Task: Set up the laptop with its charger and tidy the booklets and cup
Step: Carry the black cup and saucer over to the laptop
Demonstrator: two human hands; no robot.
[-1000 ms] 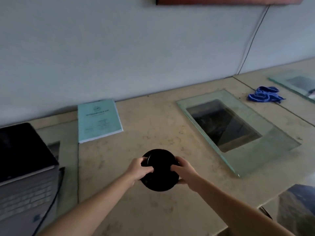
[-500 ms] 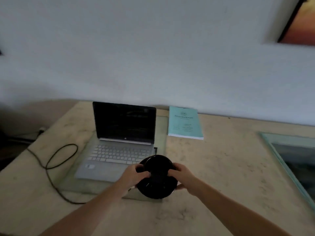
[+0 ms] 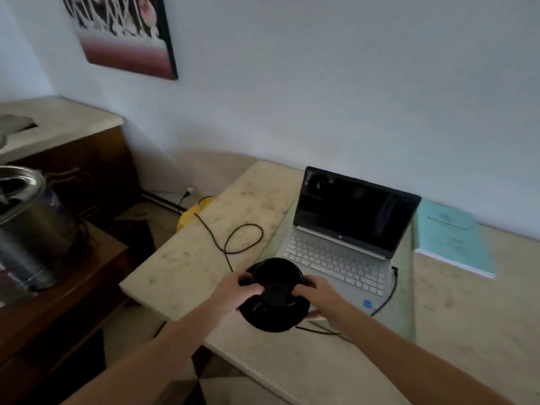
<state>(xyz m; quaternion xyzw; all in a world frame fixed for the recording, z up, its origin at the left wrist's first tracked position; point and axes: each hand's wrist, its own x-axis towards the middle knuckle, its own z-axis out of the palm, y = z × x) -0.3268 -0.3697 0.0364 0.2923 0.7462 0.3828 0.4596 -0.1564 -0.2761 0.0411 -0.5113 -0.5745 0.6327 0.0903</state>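
Observation:
I hold a black cup on a black saucer (image 3: pixel 274 296) in the air in front of the laptop, with my left hand (image 3: pixel 233 293) gripping its left side and my right hand (image 3: pixel 318 296) its right side. The silver laptop (image 3: pixel 339 241) stands open with a dark screen on a glass pane on the stone table (image 3: pixel 204 252). Its black charger cable (image 3: pixel 242 238) loops over the table to the left and drops off the far edge. A pale blue booklet (image 3: pixel 451 238) lies flat to the right of the laptop, near the wall.
A large steel pot (image 3: pixel 26 217) sits on a dark wooden cabinet (image 3: pixel 73 287) at the left. A yellow object (image 3: pixel 191 213) lies on the floor beyond the table's left end. A painting (image 3: pixel 125 33) hangs on the wall.
My view has swung left: the laptop and booklet now lie to the right, and the pot and cabinet have come into sight. Both hands still hold the cup and saucer.

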